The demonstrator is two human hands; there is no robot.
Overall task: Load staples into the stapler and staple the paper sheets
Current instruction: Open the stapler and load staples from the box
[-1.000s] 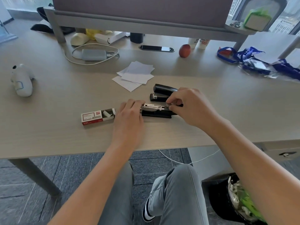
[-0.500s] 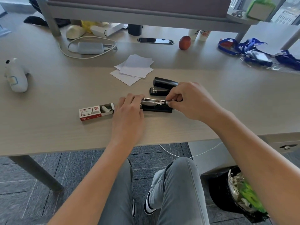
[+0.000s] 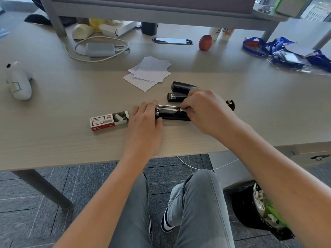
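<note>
A black stapler (image 3: 172,115) lies opened flat on the desk, its metal staple channel facing up. My left hand (image 3: 145,120) grips its left end and holds it down. My right hand (image 3: 206,110) pinches a strip of staples (image 3: 184,109) over the channel. The stapler's lid end (image 3: 231,104) sticks out past my right hand. A second black stapler (image 3: 179,91) stands shut just behind. An open red and white staple box (image 3: 109,120) lies left of my left hand. Loose white paper sheets (image 3: 149,72) lie farther back.
A white toy figure (image 3: 18,81) lies at the left. A charger with cable (image 3: 100,49), an apple (image 3: 205,42), a phone (image 3: 172,40) and blue lanyards (image 3: 279,49) sit at the back. The desk edge (image 3: 71,163) runs near my lap. A bin (image 3: 259,210) stands under the desk.
The view has shifted slightly. My right hand has slid a little to the right along the channel, uncovering more of the metal rail. My left hand stays on the stapler's left end.
</note>
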